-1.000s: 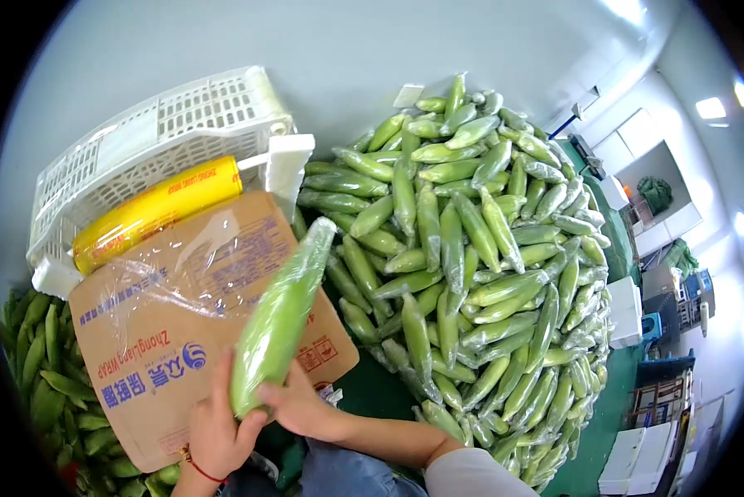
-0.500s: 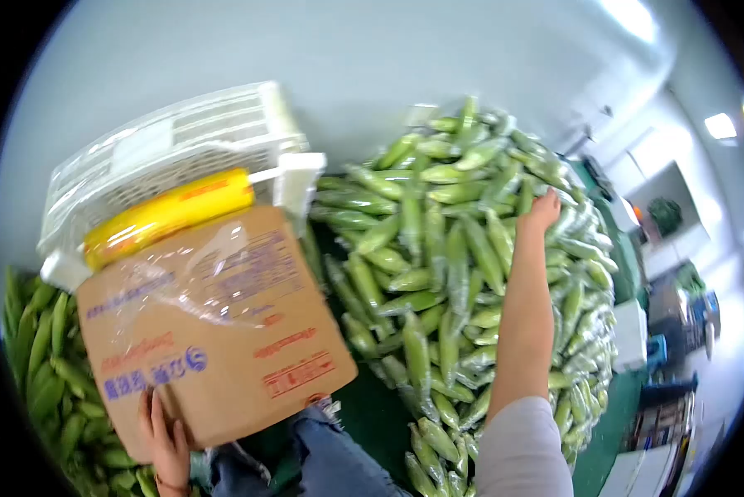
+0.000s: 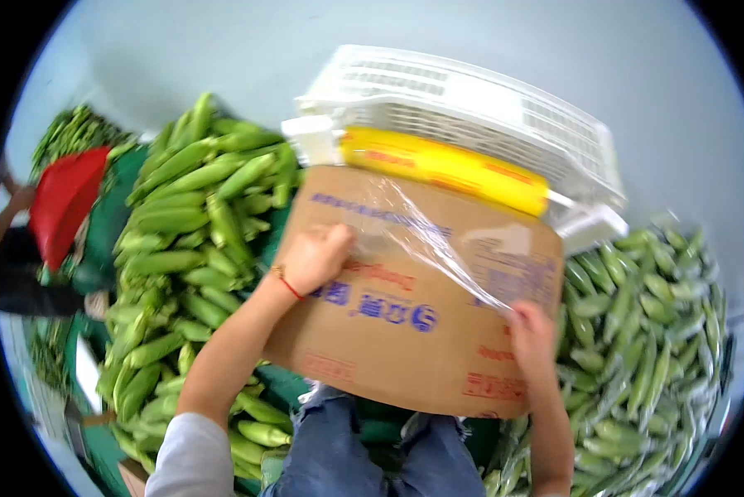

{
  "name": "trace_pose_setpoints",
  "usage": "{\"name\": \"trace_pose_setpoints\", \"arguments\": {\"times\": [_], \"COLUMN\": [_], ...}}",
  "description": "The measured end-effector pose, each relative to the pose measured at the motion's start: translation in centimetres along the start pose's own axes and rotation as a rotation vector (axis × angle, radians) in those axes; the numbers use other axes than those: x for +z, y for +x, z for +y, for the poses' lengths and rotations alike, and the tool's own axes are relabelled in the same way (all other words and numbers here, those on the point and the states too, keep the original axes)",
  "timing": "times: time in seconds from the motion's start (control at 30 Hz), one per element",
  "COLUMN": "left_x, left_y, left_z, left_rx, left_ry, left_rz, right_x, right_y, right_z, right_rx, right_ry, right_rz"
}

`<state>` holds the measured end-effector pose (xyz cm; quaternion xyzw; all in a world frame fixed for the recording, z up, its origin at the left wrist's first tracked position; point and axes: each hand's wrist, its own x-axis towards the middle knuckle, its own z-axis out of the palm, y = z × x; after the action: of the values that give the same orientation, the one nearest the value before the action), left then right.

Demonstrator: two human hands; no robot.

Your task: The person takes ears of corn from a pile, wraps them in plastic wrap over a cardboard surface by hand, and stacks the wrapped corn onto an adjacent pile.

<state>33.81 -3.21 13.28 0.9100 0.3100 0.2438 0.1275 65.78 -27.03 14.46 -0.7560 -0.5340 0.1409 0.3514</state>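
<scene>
A sheet of clear plastic film [image 3: 426, 228] lies over a brown cardboard sheet [image 3: 372, 348] with blue and red print. Over the left part of the cardboard, my left hand [image 3: 326, 253] is closed, with the film reaching to its fingers. My right hand [image 3: 531, 327] pinches a gathered edge of the film near the cardboard's right side. Along the cardboard's far edge runs a yellow film roll [image 3: 442, 168] in a white holder. No corn is in either hand.
Unwrapped green corn [image 3: 181, 219] is heaped on the left, and film-wrapped corn [image 3: 645, 348] on the right. A white plastic crate [image 3: 471, 91] stands behind the roll. At far left, a person's arm [image 3: 16, 203] shows near something red [image 3: 65, 203].
My view has swung left. My right hand has come from the wrapped corn pile to the film. My left hand has moved from the cardboard's near edge up onto its left part.
</scene>
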Motion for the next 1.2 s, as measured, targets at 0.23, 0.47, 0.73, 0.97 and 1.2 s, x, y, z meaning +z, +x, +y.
{"name": "trace_pose_setpoints", "arguments": {"times": [0.23,0.47,0.73,0.97,1.2], "left_x": [-6.1,0.7,4.1,2.1,-12.2], "left_y": [-16.5,-30.3,-25.5,-28.2,-22.1], "left_z": [3.5,1.0,-15.7,-14.9,3.1], "left_rx": [0.199,-1.069,-1.954,-1.789,-1.017], "left_ry": [-0.166,-0.129,0.185,-0.422,-1.428], "left_rz": [0.066,0.397,0.473,0.944,0.919], "right_x": [-4.5,-2.1,-2.9,-2.5,-2.5], "right_y": [-10.8,-13.2,-11.7,-12.4,-12.9], "right_z": [-1.8,-3.0,-5.0,-3.4,-2.7], "right_rx": [0.164,0.035,0.084,0.034,0.067], "right_ry": [0.102,-0.119,-0.032,0.008,-0.033], "right_rz": [-0.202,-0.272,-0.418,-0.317,-0.316]}}
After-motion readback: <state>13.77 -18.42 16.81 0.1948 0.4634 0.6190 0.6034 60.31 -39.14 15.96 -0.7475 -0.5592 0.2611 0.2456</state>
